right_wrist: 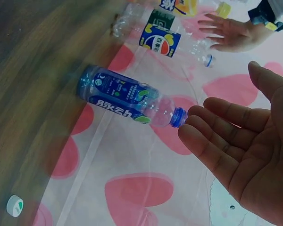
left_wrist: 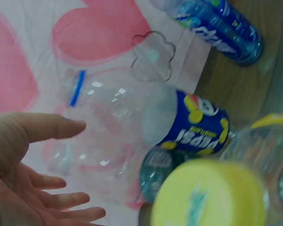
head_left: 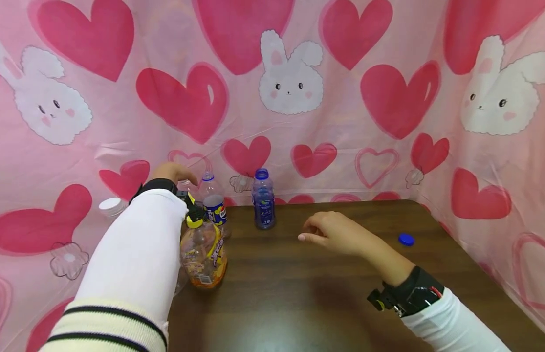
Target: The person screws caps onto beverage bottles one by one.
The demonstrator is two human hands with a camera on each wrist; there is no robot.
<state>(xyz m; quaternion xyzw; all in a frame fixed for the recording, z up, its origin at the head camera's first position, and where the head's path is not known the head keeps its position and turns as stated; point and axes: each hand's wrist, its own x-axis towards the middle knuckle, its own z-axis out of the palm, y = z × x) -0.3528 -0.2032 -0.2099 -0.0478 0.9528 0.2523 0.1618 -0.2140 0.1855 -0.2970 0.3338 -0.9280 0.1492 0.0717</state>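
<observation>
My left hand [head_left: 173,172] reaches to the back left, its fingers spread and holding nothing. In the left wrist view its thumb is right by the neck of a clear, uncapped Pepsi bottle [left_wrist: 200,122] with a blue label. Another clear bottle [left_wrist: 96,172] stands beside that one, close to the fingers. My right hand [head_left: 331,232] hovers above the table, fingers loosely bent with nothing in them. Left of it stands a blue-labelled bottle [head_left: 264,208] without a cap; in the right wrist view the fingertips overlap its mouth.
A large clear bottle with a yellow cap [head_left: 194,221] and orange label stands nearer, beside my left sleeve. Behind that sleeve a white lid [head_left: 111,205] shows partly. A blue cap [head_left: 406,239] lies at the right on the brown table [head_left: 298,303]. Heart-patterned cloth [head_left: 338,161] hangs behind.
</observation>
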